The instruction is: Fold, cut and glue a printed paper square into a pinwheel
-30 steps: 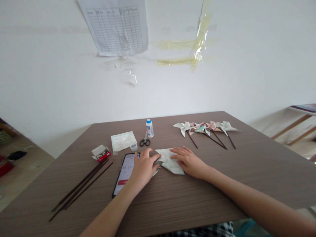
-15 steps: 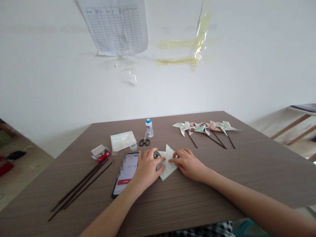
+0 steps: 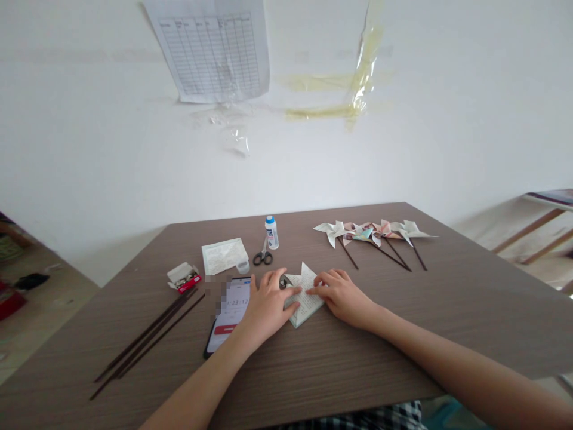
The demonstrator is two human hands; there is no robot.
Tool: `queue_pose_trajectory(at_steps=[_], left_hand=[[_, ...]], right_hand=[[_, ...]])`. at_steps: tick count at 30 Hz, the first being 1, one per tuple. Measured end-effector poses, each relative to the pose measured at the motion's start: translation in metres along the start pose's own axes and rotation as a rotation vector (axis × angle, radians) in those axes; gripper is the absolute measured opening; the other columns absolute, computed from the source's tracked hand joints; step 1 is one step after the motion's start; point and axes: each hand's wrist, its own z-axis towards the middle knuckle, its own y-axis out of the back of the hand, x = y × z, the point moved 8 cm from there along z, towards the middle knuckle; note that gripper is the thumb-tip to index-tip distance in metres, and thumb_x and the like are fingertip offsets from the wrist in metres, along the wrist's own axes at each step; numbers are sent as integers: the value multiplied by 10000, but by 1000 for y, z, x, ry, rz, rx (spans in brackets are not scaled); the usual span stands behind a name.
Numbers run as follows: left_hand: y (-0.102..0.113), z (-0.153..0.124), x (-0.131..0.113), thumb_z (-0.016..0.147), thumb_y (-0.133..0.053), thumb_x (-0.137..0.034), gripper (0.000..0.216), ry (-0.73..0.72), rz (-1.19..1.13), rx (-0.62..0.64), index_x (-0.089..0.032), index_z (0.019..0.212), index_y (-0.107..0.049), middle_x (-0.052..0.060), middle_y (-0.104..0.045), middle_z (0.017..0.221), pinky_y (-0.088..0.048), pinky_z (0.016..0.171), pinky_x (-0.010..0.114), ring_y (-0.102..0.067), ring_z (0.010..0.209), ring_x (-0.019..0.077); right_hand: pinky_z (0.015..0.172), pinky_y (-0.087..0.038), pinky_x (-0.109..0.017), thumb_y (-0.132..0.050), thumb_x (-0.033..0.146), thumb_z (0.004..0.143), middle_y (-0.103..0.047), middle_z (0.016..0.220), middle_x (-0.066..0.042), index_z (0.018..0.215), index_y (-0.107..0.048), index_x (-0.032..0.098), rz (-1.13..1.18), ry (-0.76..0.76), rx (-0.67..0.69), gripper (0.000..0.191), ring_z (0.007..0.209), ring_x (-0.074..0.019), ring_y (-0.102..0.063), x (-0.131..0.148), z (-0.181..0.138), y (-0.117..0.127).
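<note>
A folded piece of printed paper (image 3: 305, 297) lies on the brown table (image 3: 403, 334) in front of me. My left hand (image 3: 267, 307) presses flat on its left part, fingers stretched out. My right hand (image 3: 342, 292) rests on its right edge with fingers spread and fingertips on the paper. The paper forms a triangle with one point sticking up toward the wall.
A phone (image 3: 228, 313) with a running timer lies left of my hands. Several dark sticks (image 3: 147, 334), a small red box (image 3: 183, 277), a paper stack (image 3: 222, 255), scissors (image 3: 262, 255) and a glue bottle (image 3: 271, 232) sit behind. Finished pinwheels (image 3: 371, 234) lie far right.
The paper was folded from a wider flat shape into a narrower triangle a second ago. Both hands moved closer together and have stayed pressing on it since.
</note>
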Motion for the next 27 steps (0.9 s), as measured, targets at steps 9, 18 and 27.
queue_pose_trajectory(at_steps=[9, 18, 27], left_hand=[[1, 0, 1, 1028, -842, -281, 401, 3, -17, -7, -358, 1422, -843, 153, -524, 1824, -234, 1374, 886, -468, 1702, 459], [-2, 1, 2, 1054, -813, -293, 411, -18, -24, 9, -423, 1443, -839, 121, -489, 1857, -199, 1355, 919, -447, 1711, 470], [-1, 0, 2, 1084, -788, -326, 429, -15, -16, 67, -444, 1496, -804, 112, -441, 1889, -189, 1356, 918, -384, 1745, 471]], right_hand=[[1140, -530, -554, -578, 35, 1036, -801, 1265, -98, 1395, -858, 363, 7, -16, 19, 561, 1147, -307, -706, 0, 1, 1], [1138, -520, -535, -590, 4, 1003, -800, 1235, -87, 1384, -854, 363, 14, 6, -16, 586, 1143, -289, -708, -1, 1, 0], [1138, -532, -564, -556, 1, 1006, -805, 1246, -102, 1393, -856, 346, 10, 4, 4, 599, 1141, -300, -713, -1, 1, -2]])
